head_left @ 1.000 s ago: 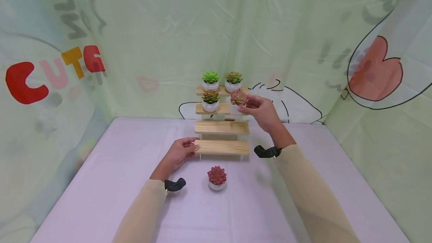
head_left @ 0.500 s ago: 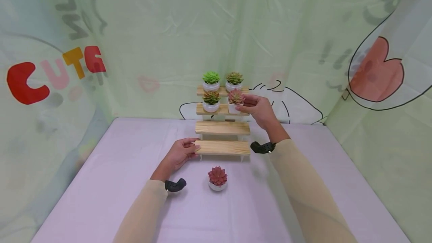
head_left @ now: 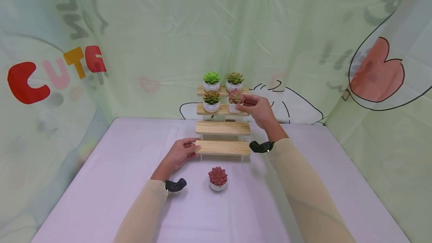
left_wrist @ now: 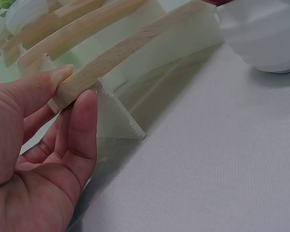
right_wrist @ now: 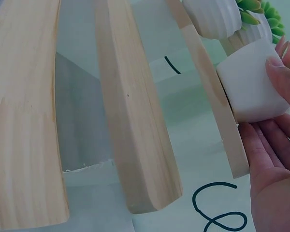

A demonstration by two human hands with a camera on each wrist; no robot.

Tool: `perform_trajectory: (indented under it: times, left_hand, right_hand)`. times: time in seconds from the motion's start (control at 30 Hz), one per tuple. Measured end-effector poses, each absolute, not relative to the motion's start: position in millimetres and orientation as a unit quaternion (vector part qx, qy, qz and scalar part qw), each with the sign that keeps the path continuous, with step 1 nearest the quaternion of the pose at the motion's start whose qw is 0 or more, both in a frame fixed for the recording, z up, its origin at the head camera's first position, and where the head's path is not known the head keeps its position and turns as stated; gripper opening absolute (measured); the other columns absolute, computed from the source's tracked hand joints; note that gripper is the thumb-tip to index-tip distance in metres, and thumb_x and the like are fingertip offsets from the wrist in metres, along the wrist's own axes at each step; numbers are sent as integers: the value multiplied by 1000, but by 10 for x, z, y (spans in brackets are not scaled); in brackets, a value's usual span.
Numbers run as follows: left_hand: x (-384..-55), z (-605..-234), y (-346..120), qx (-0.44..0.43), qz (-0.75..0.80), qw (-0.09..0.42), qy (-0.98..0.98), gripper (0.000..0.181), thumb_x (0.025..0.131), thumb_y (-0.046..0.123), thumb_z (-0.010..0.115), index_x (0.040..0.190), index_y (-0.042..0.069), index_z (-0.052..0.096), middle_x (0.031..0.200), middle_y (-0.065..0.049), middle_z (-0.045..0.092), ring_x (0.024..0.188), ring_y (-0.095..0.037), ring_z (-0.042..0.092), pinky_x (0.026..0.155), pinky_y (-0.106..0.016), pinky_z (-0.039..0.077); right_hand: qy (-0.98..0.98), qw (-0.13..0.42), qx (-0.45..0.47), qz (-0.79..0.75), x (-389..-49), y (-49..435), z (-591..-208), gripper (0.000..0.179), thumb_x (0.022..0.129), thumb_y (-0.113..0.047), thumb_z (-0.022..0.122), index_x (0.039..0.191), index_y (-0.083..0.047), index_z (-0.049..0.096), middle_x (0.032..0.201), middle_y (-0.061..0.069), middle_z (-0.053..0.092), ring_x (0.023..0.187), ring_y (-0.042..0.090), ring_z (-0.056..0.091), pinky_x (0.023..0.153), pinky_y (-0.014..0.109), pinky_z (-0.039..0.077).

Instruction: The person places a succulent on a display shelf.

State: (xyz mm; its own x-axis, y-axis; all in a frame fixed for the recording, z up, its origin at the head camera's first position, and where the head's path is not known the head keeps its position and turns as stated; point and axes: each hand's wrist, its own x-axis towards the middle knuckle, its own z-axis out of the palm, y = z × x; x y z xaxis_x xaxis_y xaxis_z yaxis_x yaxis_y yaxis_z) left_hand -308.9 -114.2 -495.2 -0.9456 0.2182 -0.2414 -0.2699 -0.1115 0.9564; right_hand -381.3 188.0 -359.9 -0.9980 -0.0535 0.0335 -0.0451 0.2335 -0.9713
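A pink potted succulent [head_left: 236,97] in a square white pot [right_wrist: 255,82] sits at the right end of the second board from the top of a tiered wooden shelf [head_left: 222,147]. My right hand [head_left: 260,111] grips it from the right, thumb on the pot's side and fingers around behind. My left hand [left_wrist: 53,130] pinches the left end of the lowest board, thumb on top and fingers beneath. On the same board as the pink plant, to its left, stands a brown-green succulent [head_left: 211,100]. A red succulent [head_left: 218,178] in a round white pot rests on the table before the shelf.
The top board carries a bright green succulent [head_left: 211,81] and an olive one [head_left: 234,80]. Behind the shelf hangs a printed pale green curtain [head_left: 162,40], also along both sides. A white cloth [head_left: 135,153] covers the table.
My right hand has shifted the pink succulent slightly left on the board, and over the last half second it has stayed nearly still. My left hand keeps its place on the lowest board.
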Motion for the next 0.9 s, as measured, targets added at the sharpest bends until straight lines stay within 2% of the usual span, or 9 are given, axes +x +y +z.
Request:
perform_trajectory:
  times: [0.27, 0.6, 0.9]
  left_hand:
    - [-3088, -4945, -1142, -18, 746, 164, 645, 44, 95, 5, 71, 138, 4, 61, 100, -6, 67, 85, -15, 68, 73, -25, 61]
    - [-3084, -4940, -1140, -21, 744, 164, 647, 44, 95, 4, 71, 138, 4, 61, 101, -6, 67, 84, -15, 68, 74, -25, 61]
    - [-3079, -4940, -1126, -28, 742, 160, 650, 45, 95, 7, 72, 139, 6, 62, 101, -6, 65, 84, -15, 67, 72, -25, 61]
  right_hand:
    - [784, 8, -29, -620, -3805, 1871, -3602, 62, 89, -7, 80, 146, -5, 56, 146, 16, 59, 134, 27, 57, 113, 38, 49]
    - [783, 11, -33, -621, -3792, 1881, -3610, 63, 89, -8, 80, 146, -5, 55, 145, 16, 59, 134, 27, 58, 114, 39, 48]
    - [791, -13, -41, -610, -3600, 1909, -3615, 66, 89, -19, 81, 148, -6, 53, 147, 16, 58, 136, 28, 57, 111, 39, 49]
